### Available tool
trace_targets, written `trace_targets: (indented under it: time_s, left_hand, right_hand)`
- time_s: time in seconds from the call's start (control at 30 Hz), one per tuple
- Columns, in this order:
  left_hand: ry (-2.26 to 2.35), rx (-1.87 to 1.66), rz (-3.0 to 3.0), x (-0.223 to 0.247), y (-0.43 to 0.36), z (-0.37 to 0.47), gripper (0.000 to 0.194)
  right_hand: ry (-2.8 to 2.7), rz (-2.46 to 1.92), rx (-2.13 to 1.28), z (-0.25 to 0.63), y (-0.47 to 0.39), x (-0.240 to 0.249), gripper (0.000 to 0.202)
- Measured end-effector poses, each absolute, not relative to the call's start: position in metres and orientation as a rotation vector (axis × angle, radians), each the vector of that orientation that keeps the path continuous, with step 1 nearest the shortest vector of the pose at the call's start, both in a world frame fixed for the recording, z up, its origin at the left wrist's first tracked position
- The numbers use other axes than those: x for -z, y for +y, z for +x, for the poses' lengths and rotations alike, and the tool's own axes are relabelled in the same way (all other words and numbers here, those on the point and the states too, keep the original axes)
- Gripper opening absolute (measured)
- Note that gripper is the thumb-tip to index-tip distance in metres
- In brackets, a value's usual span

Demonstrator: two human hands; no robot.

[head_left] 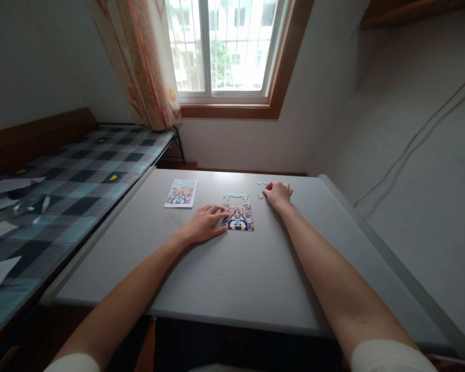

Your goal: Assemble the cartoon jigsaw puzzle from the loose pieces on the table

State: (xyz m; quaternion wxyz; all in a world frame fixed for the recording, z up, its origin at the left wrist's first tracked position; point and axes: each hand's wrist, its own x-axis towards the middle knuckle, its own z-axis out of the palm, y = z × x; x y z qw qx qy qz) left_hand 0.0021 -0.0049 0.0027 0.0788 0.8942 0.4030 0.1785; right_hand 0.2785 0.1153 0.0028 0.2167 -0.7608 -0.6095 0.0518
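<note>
A partly assembled jigsaw puzzle [239, 218] lies flat on the table, with a gap in its upper middle. My left hand [206, 223] rests at its left edge, fingers spread and fingertips touching it. To the right of the puzzle, my right hand [278, 194] has its fingers pinched together over the table; whatever is between them is too small to make out. Loose puzzle pieces [260, 196] lie just left of that hand, and others are by its fingertips. A printed picture card [181, 194] sits at the back left of the table.
The grey-white table [232, 279] stands below a window [232, 51] with an orange-patterned curtain [147, 62]. Along the left is a bed with a checked mattress [85, 170], holding papers and a clear plastic item.
</note>
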Motion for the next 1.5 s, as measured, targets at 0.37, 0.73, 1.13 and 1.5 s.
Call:
trace_targets:
  time_s: [0.37,0.73,1.13,1.5]
  left_hand:
    - [1.209,-0.538,2.67,-0.001,-0.004,0.003,0.042]
    - [1.212,-0.521,2.668,-0.003,-0.004,0.003,0.043]
    - [1.205,-0.544,2.654,-0.003,-0.005,0.003,0.042]
    - [1.21,-0.547,2.662,-0.001,-0.004,0.002,0.042]
  right_hand:
    - [-1.514,-1.565,-0.426,0.267,0.1,0.005,0.023]
    - [-1.413,-1.265,-0.502,0.256,0.079,0.019,0.031]
    - [-1.487,-1.254,-0.551,0.243,0.065,0.012,0.027]
    - [-1.781,-1.394,-0.548,0.205,0.058,0.014,0.014]
